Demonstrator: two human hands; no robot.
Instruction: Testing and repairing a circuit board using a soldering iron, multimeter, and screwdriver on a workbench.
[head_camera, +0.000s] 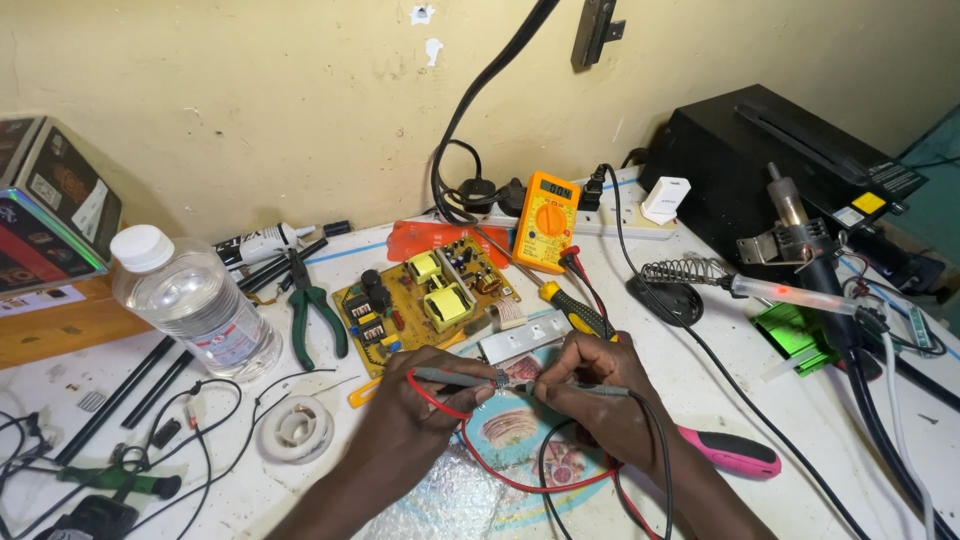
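Left hand (415, 405) pinches red-lead probe (455, 377) | right hand (590, 385) pinches black-lead probe (590, 389) | tips meet between hands, axes level, over worktop (780, 400)

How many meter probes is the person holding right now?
2: the red-wired probe in the left hand and the black-wired probe in the right hand, tips meeting mid-bench below the circuit board.

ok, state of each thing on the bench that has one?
Left hand: grips red-lead probe.
Right hand: grips black-lead probe.
Multimeter: on, display lit.
Bottle: capped, lying tilted.
Pliers: jaws shut, flat on table.
Circuit board: bare, components up.
Soldering iron: lying by its coil stand.
Solder spool: flat.
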